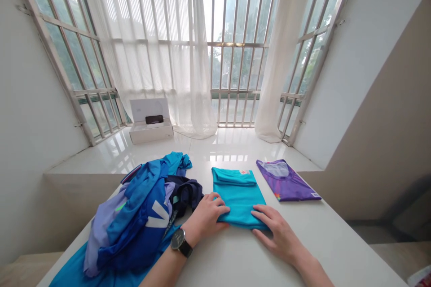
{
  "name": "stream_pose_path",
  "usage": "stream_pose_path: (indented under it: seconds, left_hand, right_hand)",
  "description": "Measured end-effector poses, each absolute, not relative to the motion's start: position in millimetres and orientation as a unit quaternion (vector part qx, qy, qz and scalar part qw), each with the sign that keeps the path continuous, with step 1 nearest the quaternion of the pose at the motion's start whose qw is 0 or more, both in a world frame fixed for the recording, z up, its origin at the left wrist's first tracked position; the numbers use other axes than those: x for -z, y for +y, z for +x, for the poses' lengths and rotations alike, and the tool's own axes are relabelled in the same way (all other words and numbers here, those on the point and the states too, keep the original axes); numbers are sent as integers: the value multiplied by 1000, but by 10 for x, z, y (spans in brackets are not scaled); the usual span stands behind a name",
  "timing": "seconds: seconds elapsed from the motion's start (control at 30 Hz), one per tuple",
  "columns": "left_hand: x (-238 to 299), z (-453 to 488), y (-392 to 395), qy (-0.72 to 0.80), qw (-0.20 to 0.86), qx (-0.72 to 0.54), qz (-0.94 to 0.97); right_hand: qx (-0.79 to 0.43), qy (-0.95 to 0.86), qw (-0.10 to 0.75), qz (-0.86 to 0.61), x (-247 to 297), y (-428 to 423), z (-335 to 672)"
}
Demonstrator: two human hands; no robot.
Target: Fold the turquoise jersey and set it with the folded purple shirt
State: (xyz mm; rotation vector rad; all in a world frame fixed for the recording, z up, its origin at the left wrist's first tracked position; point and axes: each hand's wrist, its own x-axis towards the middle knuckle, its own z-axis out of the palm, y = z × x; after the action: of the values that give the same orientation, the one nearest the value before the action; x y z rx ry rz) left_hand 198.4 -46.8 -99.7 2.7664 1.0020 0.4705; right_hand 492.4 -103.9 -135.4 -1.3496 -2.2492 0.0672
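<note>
A folded turquoise shirt (239,197) lies on the white table (313,242), with its collar end pointing away from me. My left hand (205,215), with a black wristwatch (180,242) on the wrist, presses on the shirt's left side. My right hand (274,228) grips its lower right edge, thumb on top. To the left of my left hand lies a loose heap of blue, navy and lilac garments (141,219). A folded purple printed shirt (286,181) lies beyond my right hand, apart from it.
An open white box (151,125) holding a dark phone (154,119) stands on the glossy white ledge beyond the table. Barred windows (235,18) and sheer curtains rise behind it. The table's right edge runs down towards the lower right.
</note>
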Motion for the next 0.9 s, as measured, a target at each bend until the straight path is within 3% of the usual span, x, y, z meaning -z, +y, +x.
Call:
stream_pose_path:
  seconds: [0.43, 0.9]
  left_hand:
    - [975, 2126, -524, 348, 14, -124, 929]
    - [1039, 2150, -459, 430, 71, -165, 885]
  right_hand:
    - [-15, -836, 253, -486, 1337, -952, 4607]
    - [82, -822, 305, -474, 1512, -894, 4976]
